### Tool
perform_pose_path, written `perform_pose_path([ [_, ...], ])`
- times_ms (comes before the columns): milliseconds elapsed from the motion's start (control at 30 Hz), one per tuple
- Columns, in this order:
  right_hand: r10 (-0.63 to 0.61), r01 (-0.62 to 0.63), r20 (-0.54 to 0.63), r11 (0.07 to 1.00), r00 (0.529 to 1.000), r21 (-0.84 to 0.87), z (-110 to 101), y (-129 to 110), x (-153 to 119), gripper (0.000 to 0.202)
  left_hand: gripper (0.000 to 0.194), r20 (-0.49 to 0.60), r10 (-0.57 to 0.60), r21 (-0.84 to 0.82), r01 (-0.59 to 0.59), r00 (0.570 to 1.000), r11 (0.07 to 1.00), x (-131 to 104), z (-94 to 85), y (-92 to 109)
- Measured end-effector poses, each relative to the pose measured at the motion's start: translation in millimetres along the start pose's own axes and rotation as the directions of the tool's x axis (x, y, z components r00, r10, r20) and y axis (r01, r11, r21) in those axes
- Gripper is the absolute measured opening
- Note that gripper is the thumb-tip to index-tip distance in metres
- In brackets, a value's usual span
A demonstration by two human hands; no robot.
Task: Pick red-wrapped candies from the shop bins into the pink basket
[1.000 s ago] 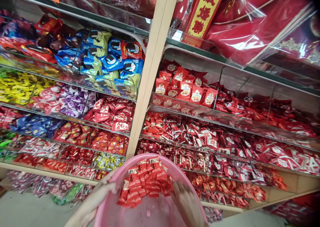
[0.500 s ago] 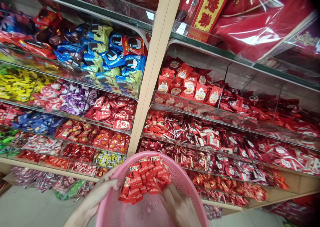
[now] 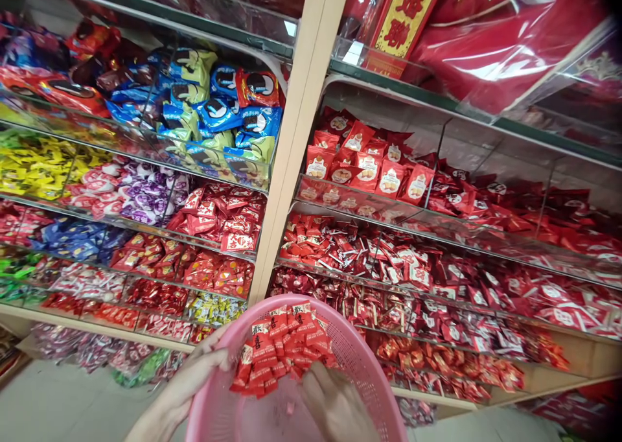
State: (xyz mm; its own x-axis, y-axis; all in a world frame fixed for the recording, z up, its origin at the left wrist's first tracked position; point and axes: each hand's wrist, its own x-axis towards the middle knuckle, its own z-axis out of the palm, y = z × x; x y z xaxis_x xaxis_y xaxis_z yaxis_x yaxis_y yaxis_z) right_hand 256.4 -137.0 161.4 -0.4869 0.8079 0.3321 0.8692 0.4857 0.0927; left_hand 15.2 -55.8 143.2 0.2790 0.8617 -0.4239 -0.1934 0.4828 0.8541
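Observation:
A pink plastic basket (image 3: 374, 371) with perforated sides is at the bottom centre. My left hand (image 3: 201, 371) grips its left rim, thumb over the edge. Inside, a pile of small red candy packets (image 3: 276, 348) with black characters on pale patches lies toward the far left side. My right hand (image 3: 335, 400) reaches into the basket at the near right edge of the pile. Its fingers are curled, and their tips are partly hidden, so I cannot make out what they hold. A small pink bit (image 3: 290, 407) shows on the basket floor.
Beyond the basket rise stepped shelves with a wooden post (image 3: 296, 111) between two bays. On the left are blue wrapped packs (image 3: 221, 111) and yellow sweets (image 3: 34, 166); on the right, red biscuit packets (image 3: 369, 170). Bagged sweets (image 3: 102, 351) lie on the tiled floor (image 3: 63, 403).
My right hand has shifted slightly left within the basket, its fingers more curled. My left hand keeps its grip on the rim, and the packets look the same.

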Motion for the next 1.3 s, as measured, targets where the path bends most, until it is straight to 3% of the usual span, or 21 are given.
perform_pose_path([
  [100, 0.036, -0.035, 0.030, 0.999, 0.999, -0.004, -28, 16, 20, 0.018, 0.083, 0.033, -0.008, -0.043, 0.010, 0.999, 0.999, 0, 3.3, 0],
  [167, 0.046, -0.044, 0.031, 0.997, 0.998, -0.071, -35, 25, 36, 0.019, 0.085, 0.050, -0.019, -0.061, 0.022, 0.999, 0.998, -1, 6.4, 2],
  [300, -0.009, 0.026, 0.073, 0.972, 0.997, -0.234, -17, 35, 61, 0.017, 0.085, 0.015, -0.028, -0.012, 0.028, 0.999, 1.000, -4, 11.4, 5],
  [433, -0.044, 0.070, 0.103, 0.960, 0.994, -0.270, 2, 33, 69, 0.014, 0.077, 0.009, -0.014, 0.033, 0.014, 1.000, 0.999, -7, 11.8, 6],
  [700, -0.042, 0.064, 0.096, 0.968, 0.994, -0.243, 2, 20, 62, 0.015, 0.076, 0.009, -0.033, -0.003, 0.033, 0.999, 0.999, -7, 6.3, 0],
  [867, 0.043, -0.038, 0.094, 0.998, 0.995, -0.050, -8, 29, 65, 0.011, 0.078, 0.024, -0.010, -0.023, 0.011, 1.000, 1.000, -6, 6.3, 1],
  [967, 0.106, -0.116, 0.062, 0.975, 0.992, 0.188, -15, 48, 73, 0.023, 0.081, -0.010, -0.025, 0.002, 0.025, 1.000, 1.000, -9, 8.9, 5],
  [1067, 0.082, -0.107, 0.085, 0.930, 0.993, 0.353, -13, 64, 78, 0.031, 0.082, -0.039, -0.032, -0.003, 0.032, 0.999, 0.999, -11, 10.7, 7],
  [1300, 0.078, -0.164, 0.211, 0.888, 0.974, 0.431, 7, 62, 63, 0.043, 0.084, -0.035, -0.004, -0.019, 0.003, 0.999, 1.000, -8, 5.8, 2],
])
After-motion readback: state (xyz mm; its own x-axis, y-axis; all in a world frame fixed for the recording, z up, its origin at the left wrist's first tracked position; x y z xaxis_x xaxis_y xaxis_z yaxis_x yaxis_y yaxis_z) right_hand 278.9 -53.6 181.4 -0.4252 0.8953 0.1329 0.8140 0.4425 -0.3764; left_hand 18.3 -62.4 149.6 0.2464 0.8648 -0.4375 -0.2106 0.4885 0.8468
